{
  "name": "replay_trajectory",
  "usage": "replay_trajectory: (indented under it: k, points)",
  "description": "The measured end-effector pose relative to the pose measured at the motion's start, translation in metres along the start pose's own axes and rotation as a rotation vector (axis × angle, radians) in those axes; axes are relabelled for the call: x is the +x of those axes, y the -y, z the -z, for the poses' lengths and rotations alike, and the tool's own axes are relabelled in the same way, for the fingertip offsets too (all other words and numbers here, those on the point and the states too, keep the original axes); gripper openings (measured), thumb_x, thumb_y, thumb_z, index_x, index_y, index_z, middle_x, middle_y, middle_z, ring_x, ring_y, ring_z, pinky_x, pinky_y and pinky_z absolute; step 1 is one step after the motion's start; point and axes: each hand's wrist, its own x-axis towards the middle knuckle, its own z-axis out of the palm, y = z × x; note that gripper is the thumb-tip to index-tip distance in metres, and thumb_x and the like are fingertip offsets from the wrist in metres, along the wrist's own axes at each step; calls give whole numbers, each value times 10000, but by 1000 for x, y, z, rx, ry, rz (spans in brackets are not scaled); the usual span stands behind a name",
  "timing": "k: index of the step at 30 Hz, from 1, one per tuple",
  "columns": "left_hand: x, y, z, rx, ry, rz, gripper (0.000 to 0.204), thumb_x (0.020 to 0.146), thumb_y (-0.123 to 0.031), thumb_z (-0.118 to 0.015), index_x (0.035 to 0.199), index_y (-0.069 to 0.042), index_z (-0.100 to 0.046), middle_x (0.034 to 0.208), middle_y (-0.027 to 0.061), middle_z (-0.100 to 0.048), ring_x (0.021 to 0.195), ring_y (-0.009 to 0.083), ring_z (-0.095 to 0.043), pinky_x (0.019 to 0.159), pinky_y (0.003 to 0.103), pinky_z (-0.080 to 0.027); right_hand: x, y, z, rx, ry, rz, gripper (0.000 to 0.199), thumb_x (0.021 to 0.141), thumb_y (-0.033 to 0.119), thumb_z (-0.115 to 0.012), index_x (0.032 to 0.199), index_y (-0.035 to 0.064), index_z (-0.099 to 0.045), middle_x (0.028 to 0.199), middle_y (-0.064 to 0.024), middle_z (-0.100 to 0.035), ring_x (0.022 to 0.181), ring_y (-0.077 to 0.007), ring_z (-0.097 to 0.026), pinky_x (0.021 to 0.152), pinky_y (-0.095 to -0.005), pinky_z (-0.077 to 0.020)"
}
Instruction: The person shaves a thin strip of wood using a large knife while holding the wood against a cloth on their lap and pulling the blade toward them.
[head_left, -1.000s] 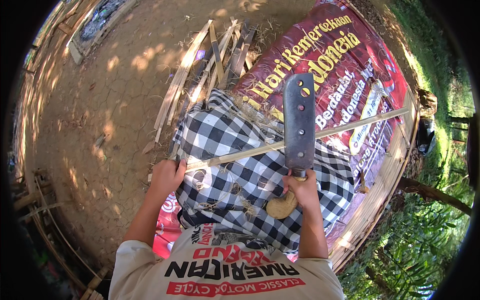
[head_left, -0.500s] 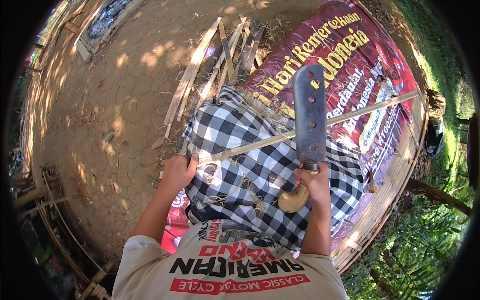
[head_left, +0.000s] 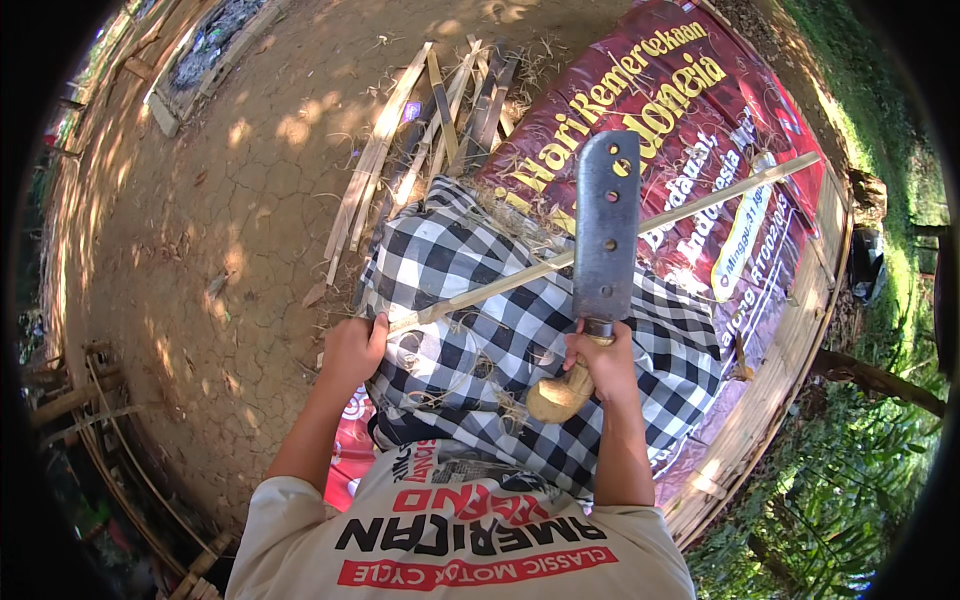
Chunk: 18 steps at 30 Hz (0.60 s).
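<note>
My right hand [head_left: 607, 357] is wrapped round the wooden handle of a cleaver [head_left: 606, 225], whose broad dark blade with several holes points away from me. The rounded butt of the handle shows beside my wrist. My left hand [head_left: 352, 348] grips the near end of a long, thin bamboo strip [head_left: 480, 293]. The strip slants up to the right, passes behind the blade and ends above a red banner [head_left: 560, 130]. Under both hands a black-and-white checkered cloth [head_left: 440, 245] covers my lap, with curly shavings [head_left: 485, 370] on it.
Several split bamboo slats [head_left: 385, 140] lie in a pile beyond my lap, beside the banner. A bamboo platform edge [head_left: 800, 365] curves along the right, with green plants [head_left: 800, 510] past it. Dry cracked soil [head_left: 190, 270] spreads on the left, with a framed ash pit [head_left: 215, 45] at the far left.
My right hand and the cleaver have shifted slightly to the left along the bamboo strip. The strip's far end has risen a little and moved left. My left hand keeps its grip.
</note>
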Motion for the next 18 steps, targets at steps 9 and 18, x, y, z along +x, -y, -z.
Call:
replay_trajectory:
  k: [9, 18]
  points:
    - [0, 0, 1, -1, -9, -17, 511, 926, -360, -482, 653, 38, -651, 618, 277, -568, 641, 462, -596, 627, 512, -466, -2, 7, 4, 16, 63, -16, 159, 730, -63, -667, 828, -24, -547, 642, -87, -575, 506, -168, -580, 475, -302, -484]
    - [-2, 0, 1, 35, -12, -45, 508, 931, -359, -479, 652, 26, -655, 620, 271, -573, 644, 456, -601, 622, 510, -469, -5, 2, -2, -4, 168, -62, 190, 715, -70, -670, 851, -23, -546, 658, -88, -577, 504, -177, -573, 490, -309, -489]
